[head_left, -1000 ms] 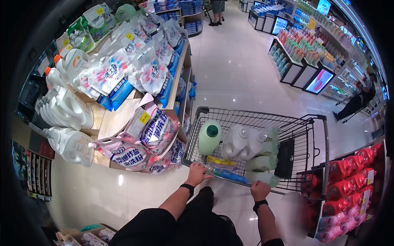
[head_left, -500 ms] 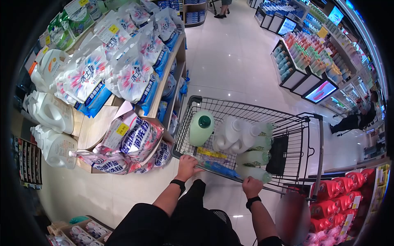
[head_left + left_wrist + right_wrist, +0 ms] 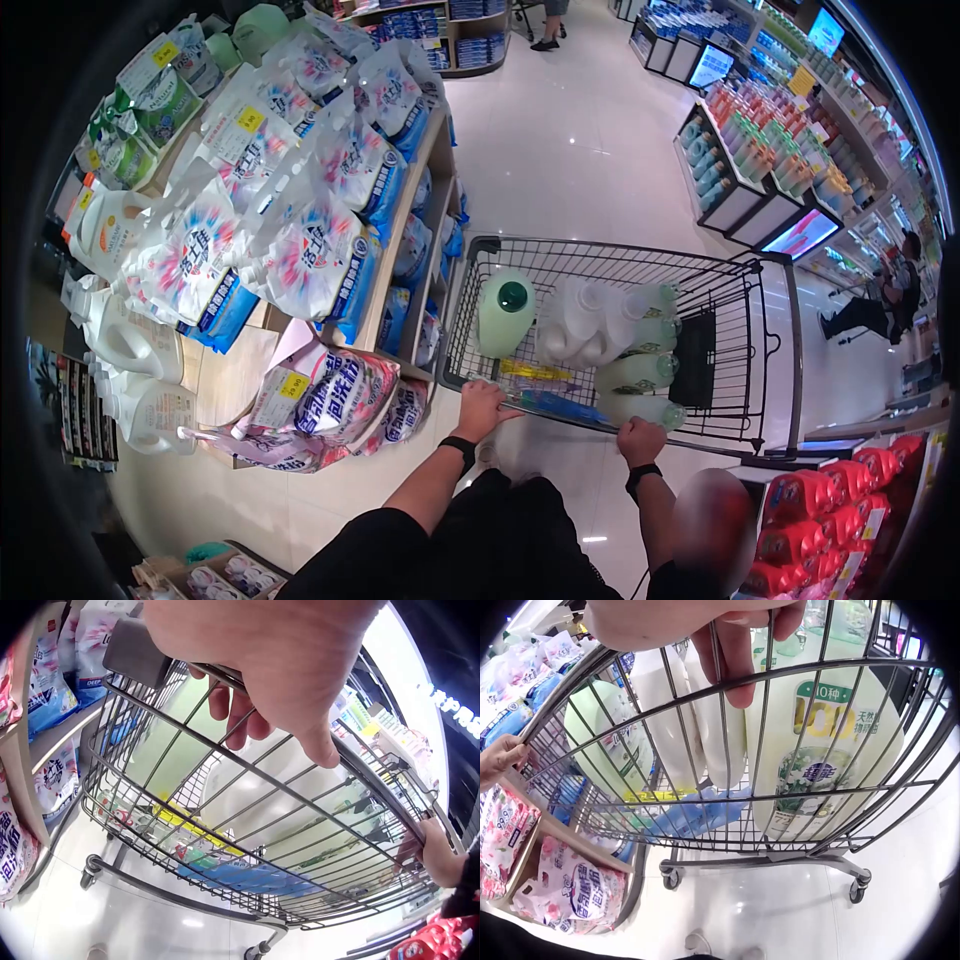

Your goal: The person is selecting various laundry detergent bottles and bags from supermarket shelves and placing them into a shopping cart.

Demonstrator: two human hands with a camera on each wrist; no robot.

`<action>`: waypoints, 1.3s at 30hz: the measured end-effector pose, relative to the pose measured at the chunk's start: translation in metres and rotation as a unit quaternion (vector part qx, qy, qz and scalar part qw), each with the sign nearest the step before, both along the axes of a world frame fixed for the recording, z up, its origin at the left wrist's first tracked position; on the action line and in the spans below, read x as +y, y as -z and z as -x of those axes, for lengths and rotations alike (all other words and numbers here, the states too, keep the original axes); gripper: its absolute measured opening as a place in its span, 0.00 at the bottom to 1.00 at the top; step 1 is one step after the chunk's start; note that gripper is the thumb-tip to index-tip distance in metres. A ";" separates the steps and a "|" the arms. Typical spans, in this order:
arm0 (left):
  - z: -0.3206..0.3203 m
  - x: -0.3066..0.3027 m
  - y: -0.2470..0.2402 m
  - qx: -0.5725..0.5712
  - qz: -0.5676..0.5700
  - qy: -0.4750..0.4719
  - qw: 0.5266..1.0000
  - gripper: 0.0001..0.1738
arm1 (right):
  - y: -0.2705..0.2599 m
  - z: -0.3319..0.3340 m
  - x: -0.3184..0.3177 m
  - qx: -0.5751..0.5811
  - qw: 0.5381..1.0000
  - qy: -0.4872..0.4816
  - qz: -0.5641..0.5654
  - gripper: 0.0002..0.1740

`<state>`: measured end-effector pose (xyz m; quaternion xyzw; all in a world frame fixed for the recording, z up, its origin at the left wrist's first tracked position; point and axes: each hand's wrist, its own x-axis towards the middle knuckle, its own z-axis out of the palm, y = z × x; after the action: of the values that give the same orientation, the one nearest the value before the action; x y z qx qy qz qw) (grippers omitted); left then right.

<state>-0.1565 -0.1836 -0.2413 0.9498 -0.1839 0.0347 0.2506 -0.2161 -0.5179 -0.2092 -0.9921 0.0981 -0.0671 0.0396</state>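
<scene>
**Both Hands Closed on the Cart's Side Rim**

I had the shopping cart (image 3: 692, 375) by its near long side, just right of the frame's centre. My left hand (image 3: 481, 410) was closed round the rim close to the corner at the cart's left end, its fingers curled over the bar; my right hand (image 3: 640, 440) gripped farther right, with fingers hooked through the wires.

Inside, the green-capped bottle (image 3: 505, 325) stood at the left, white jugs (image 3: 570, 325) beside it, and pale clear-walled bottles (image 3: 640, 373) to their right. A yellow item (image 3: 535, 371) and a blue packet (image 3: 570, 407) lay near my side; I could not tell what the yellow one was.

Guiding it well, I judged, called for an even pull from both hands, since a tug from one alone would swing the frame. The left end was near the wooden display shelf (image 3: 405, 200) at left centre, so that corner needed the most watching, as did my left knuckles. Slow, level turns suited the tall bottles, which could tip. My shoes (image 3: 697, 943), lower in the right wrist view, needed room from the casters (image 3: 859, 891).
</scene>
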 end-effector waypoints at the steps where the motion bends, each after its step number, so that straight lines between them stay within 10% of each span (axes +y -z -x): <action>1: -0.008 -0.002 0.000 -0.001 -0.003 -0.009 1.000 0.24 | 0.001 -0.010 -0.004 -0.012 1.000 -0.007 0.014 0.13; 39: -0.385 -0.134 -0.028 0.055 -0.037 -0.103 0.992 0.27 | -0.006 -0.460 -0.143 -0.024 0.992 -0.124 -0.011 0.13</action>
<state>0.2283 -0.3177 -0.2136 0.9729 -0.0723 0.0011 0.2197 0.2440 -0.6611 -0.2036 -0.9942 -0.0254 -0.0846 0.0611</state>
